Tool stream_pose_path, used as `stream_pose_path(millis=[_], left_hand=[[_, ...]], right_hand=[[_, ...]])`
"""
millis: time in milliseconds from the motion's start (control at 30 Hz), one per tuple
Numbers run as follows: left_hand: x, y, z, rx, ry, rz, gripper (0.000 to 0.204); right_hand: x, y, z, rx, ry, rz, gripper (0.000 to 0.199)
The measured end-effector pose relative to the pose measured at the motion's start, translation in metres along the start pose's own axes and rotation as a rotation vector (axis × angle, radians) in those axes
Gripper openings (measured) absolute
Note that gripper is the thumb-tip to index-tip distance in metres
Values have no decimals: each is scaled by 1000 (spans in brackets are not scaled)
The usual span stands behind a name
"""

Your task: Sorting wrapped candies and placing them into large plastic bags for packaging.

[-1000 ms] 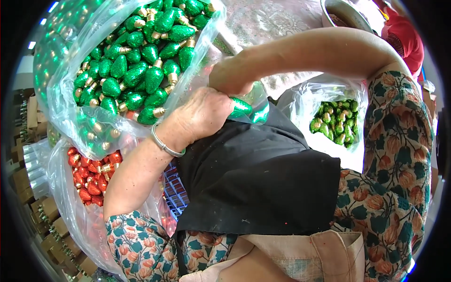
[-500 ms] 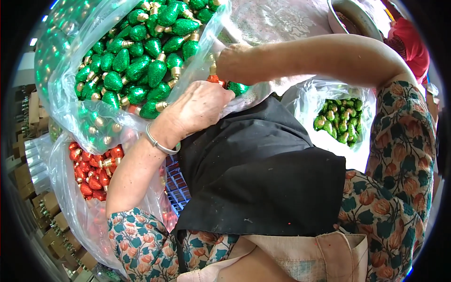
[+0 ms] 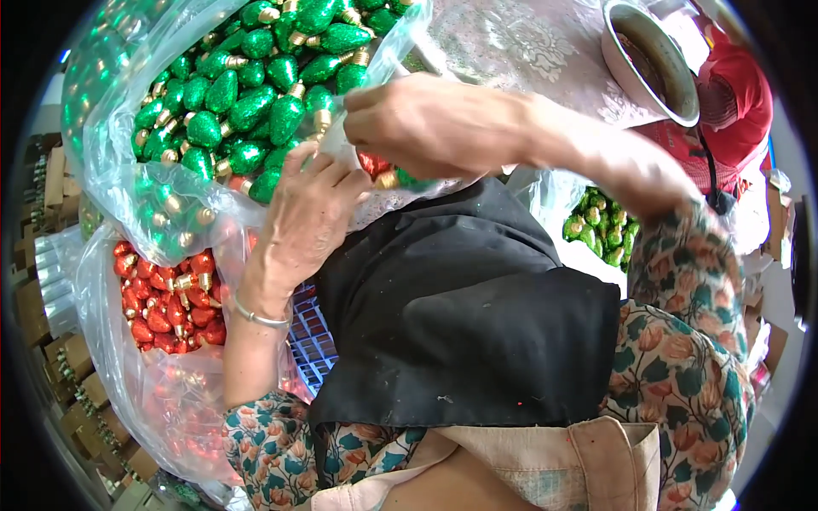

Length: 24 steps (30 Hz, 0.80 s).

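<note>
My left hand (image 3: 311, 209) is raised at the right edge of a big clear bag (image 3: 111, 170) of green glitter bulbs (image 3: 285, 115) with gold screw bases. Its fingers are bent and close together at a piece of clear plastic film (image 3: 342, 146). My right hand (image 3: 439, 123) reaches across from the right, its fingertips pinched at the same film, just above the left fingers. Below the right hand, a red glitter bulb (image 3: 372, 162) and part of a green bulb (image 3: 407, 177) show. The fingers hide most of the film and anything else between them.
A clear bag of red bulbs (image 3: 158, 319) stands at lower left, beside a blue plastic crate (image 3: 311, 341). Smaller green bulbs (image 3: 601, 226) lie in a bag to the right. A metal basin (image 3: 612, 38) sits on the patterned tablecloth (image 3: 520, 43). A person in red (image 3: 737, 85) is at far right.
My left hand has turned more upright and its fingers have moved up and left. My right hand has moved left and down, closer to the left fingers.
</note>
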<state>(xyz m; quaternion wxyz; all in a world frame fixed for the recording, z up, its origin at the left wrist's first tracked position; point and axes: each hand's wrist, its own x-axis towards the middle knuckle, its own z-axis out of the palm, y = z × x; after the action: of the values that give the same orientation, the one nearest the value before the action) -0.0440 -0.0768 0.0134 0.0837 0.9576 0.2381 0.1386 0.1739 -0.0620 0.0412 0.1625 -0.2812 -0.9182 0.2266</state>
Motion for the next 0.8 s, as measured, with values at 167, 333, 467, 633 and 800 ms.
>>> stream_pose_path(millis=[167,333,467,633,800], left_hand=[[-16,-3,-4,-15,-176,-73,8],[-14,5,-8,-148,-226,-110,13],[6,-12,-15,-485,-174,-374,17],[44,-28,22,-308,-718,-143,34],[68,-37,65,-117,-806,-237,59]], right_hand=[[-111,10,3,19,700,376,10],[-282,67,87,-86,678,1148,14],[-421,85,167,-70,903,1390,23],[-452,115,275,-49,194,1582,33],[-446,155,348,-206,-463,1735,72]])
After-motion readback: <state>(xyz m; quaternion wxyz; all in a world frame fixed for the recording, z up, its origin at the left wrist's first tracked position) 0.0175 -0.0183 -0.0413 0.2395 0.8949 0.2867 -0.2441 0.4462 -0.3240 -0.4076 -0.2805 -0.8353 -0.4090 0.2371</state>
